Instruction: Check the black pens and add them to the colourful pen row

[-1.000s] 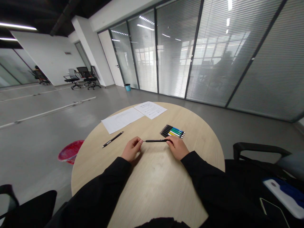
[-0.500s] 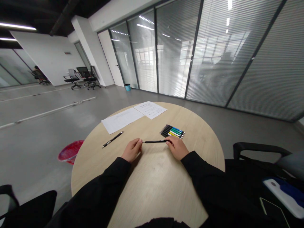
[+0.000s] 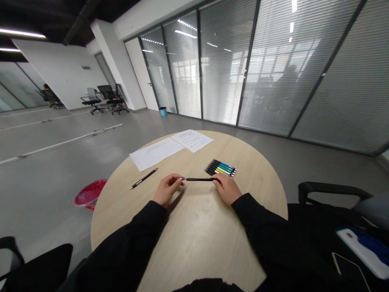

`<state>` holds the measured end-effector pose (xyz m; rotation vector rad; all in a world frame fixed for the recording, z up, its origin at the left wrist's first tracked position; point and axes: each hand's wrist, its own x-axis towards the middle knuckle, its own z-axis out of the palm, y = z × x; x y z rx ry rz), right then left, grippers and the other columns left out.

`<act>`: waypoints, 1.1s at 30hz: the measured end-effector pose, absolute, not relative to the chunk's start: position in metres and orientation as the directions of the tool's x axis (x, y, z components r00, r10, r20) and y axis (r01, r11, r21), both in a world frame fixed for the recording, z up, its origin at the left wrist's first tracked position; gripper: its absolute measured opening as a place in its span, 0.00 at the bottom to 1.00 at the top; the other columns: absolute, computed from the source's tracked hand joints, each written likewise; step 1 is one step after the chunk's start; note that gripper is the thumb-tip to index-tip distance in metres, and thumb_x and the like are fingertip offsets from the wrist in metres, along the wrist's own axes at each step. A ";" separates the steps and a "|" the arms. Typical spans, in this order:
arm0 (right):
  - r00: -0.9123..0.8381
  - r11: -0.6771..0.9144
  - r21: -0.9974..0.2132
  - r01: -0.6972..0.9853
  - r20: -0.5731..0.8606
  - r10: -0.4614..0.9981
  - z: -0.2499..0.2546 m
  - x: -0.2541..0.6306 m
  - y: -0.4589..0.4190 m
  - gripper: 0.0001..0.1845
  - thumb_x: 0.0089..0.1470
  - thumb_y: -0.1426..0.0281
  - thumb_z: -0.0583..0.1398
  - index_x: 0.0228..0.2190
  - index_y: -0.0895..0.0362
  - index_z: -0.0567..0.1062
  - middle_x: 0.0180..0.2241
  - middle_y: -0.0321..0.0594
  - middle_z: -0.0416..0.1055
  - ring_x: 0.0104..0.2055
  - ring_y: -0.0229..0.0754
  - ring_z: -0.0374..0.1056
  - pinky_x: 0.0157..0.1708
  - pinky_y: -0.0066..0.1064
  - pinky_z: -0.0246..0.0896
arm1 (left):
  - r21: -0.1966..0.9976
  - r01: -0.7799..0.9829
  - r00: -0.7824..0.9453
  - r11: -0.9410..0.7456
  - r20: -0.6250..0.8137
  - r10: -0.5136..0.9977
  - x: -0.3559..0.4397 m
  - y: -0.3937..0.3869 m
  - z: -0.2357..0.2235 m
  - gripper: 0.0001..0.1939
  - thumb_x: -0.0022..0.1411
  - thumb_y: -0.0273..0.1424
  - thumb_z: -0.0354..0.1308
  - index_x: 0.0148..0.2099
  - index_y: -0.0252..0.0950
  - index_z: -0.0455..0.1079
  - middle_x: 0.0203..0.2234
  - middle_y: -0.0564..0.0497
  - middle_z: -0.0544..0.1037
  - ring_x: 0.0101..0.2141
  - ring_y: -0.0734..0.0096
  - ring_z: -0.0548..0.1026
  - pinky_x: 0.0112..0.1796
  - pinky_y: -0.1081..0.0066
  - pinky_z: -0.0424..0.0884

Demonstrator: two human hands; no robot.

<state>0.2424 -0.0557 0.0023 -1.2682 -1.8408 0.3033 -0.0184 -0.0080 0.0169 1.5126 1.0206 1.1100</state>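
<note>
A black pen (image 3: 199, 179) is held level just above the table, its point to the left. My right hand (image 3: 226, 187) is closed around its rear end, covering that part. The thumb and fingers of my left hand (image 3: 167, 190) are pinched at the pen's tip; a small light bit shows between them, and its exact shape is too small to tell. Right behind my right hand lies a row of several pens (image 3: 219, 167) with blue, green, yellow and white barrels and black grips. Another black pen (image 3: 144, 178) with a silvery part lies left of my left hand.
Two printed paper sheets (image 3: 158, 153) lie at the far side of the round wooden table (image 3: 206, 243). A red basket (image 3: 88, 194) stands on the floor at left. Beside the table at right are a black chair (image 3: 331, 188) and a white phone-like object (image 3: 361, 249).
My left hand has shifted slightly up and its fingers have changed their pinch at the pen's tip. The pen's left end is raised a little. My right hand has hardly moved.
</note>
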 end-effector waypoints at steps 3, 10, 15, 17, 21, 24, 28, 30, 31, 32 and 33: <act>-0.120 0.456 -0.608 0.649 0.511 0.851 0.001 0.243 -0.055 0.09 0.58 0.75 0.55 0.38 0.57 0.75 0.38 0.43 0.74 0.41 0.45 0.68 0.43 0.37 0.62 | 0.987 0.006 0.218 -0.162 0.157 0.963 -0.016 -0.008 0.017 0.14 0.52 0.37 0.66 0.35 0.33 0.70 0.28 0.49 0.77 0.29 0.72 0.74 0.30 0.73 0.68; -0.118 0.458 -0.614 0.643 0.512 0.851 -0.002 0.243 -0.053 0.10 0.57 0.75 0.55 0.38 0.56 0.75 0.38 0.43 0.74 0.40 0.44 0.68 0.43 0.37 0.62 | 0.988 0.037 0.233 -0.152 0.139 0.963 -0.015 -0.010 0.016 0.15 0.51 0.38 0.65 0.33 0.35 0.65 0.21 0.55 0.71 0.24 0.74 0.71 0.27 0.73 0.67; -0.117 0.459 -0.615 0.641 0.513 0.850 0.001 0.242 -0.055 0.10 0.58 0.75 0.55 0.38 0.56 0.75 0.38 0.43 0.74 0.41 0.45 0.68 0.44 0.37 0.62 | 0.972 0.119 0.286 -0.202 0.162 0.945 -0.017 -0.010 0.016 0.13 0.54 0.39 0.62 0.33 0.35 0.66 0.22 0.54 0.72 0.23 0.74 0.70 0.27 0.72 0.68; -0.118 0.459 -0.616 0.640 0.511 0.851 0.001 0.242 -0.056 0.10 0.58 0.75 0.55 0.38 0.56 0.75 0.38 0.43 0.74 0.41 0.45 0.68 0.44 0.37 0.62 | 0.965 0.147 0.282 -0.217 0.169 0.944 -0.018 -0.009 0.016 0.13 0.55 0.39 0.61 0.33 0.35 0.66 0.22 0.54 0.72 0.23 0.74 0.70 0.27 0.73 0.68; -0.117 0.457 -0.619 0.639 0.509 0.853 0.000 0.243 -0.055 0.10 0.57 0.76 0.55 0.38 0.57 0.75 0.38 0.43 0.74 0.41 0.45 0.68 0.43 0.37 0.62 | 0.957 0.175 0.257 -0.232 0.183 0.949 -0.021 -0.007 0.017 0.11 0.55 0.38 0.60 0.32 0.35 0.66 0.22 0.54 0.72 0.24 0.74 0.70 0.27 0.73 0.67; -0.114 0.452 -0.617 0.644 0.507 0.855 0.000 0.244 -0.054 0.09 0.57 0.76 0.55 0.38 0.56 0.74 0.38 0.43 0.74 0.41 0.45 0.68 0.44 0.37 0.62 | 0.956 0.182 0.243 -0.231 0.184 0.952 -0.024 -0.005 0.019 0.12 0.55 0.38 0.61 0.33 0.34 0.67 0.22 0.54 0.72 0.23 0.75 0.70 0.26 0.74 0.66; -0.110 0.448 -0.610 0.653 0.509 0.854 0.000 0.244 -0.055 0.09 0.57 0.76 0.55 0.38 0.57 0.74 0.38 0.43 0.74 0.41 0.45 0.68 0.44 0.36 0.61 | 0.954 0.195 0.261 -0.228 0.173 0.950 -0.026 -0.005 0.020 0.14 0.55 0.40 0.62 0.33 0.34 0.69 0.21 0.54 0.72 0.23 0.75 0.69 0.26 0.74 0.65; -0.112 0.449 -0.609 0.654 0.509 0.853 0.000 0.244 -0.055 0.09 0.57 0.76 0.55 0.38 0.57 0.74 0.37 0.43 0.74 0.41 0.44 0.68 0.44 0.36 0.61 | 0.956 0.197 0.277 -0.219 0.160 0.947 -0.025 -0.006 0.021 0.14 0.54 0.40 0.63 0.34 0.34 0.70 0.21 0.54 0.72 0.22 0.75 0.68 0.26 0.74 0.65; -0.114 0.450 -0.608 0.654 0.509 0.853 0.000 0.244 -0.055 0.09 0.57 0.76 0.55 0.38 0.57 0.74 0.37 0.43 0.74 0.41 0.44 0.68 0.44 0.36 0.61 | 0.957 0.197 0.280 -0.213 0.153 0.948 -0.024 -0.006 0.022 0.14 0.54 0.40 0.63 0.34 0.33 0.71 0.21 0.54 0.72 0.22 0.76 0.68 0.26 0.74 0.65; -0.116 0.451 -0.608 0.654 0.508 0.853 0.000 0.244 -0.055 0.09 0.57 0.76 0.55 0.38 0.57 0.74 0.37 0.43 0.74 0.41 0.44 0.68 0.43 0.36 0.61 | 0.958 0.198 0.284 -0.208 0.147 0.948 -0.024 -0.007 0.022 0.14 0.53 0.40 0.63 0.35 0.33 0.72 0.21 0.54 0.72 0.22 0.76 0.68 0.26 0.74 0.65; -0.116 0.451 -0.608 0.653 0.508 0.853 0.000 0.244 -0.055 0.09 0.57 0.76 0.55 0.38 0.57 0.74 0.38 0.43 0.74 0.41 0.44 0.68 0.43 0.36 0.61 | 0.959 0.198 0.285 -0.204 0.143 0.948 -0.023 -0.008 0.023 0.15 0.53 0.40 0.63 0.35 0.33 0.73 0.21 0.54 0.72 0.22 0.76 0.68 0.26 0.74 0.65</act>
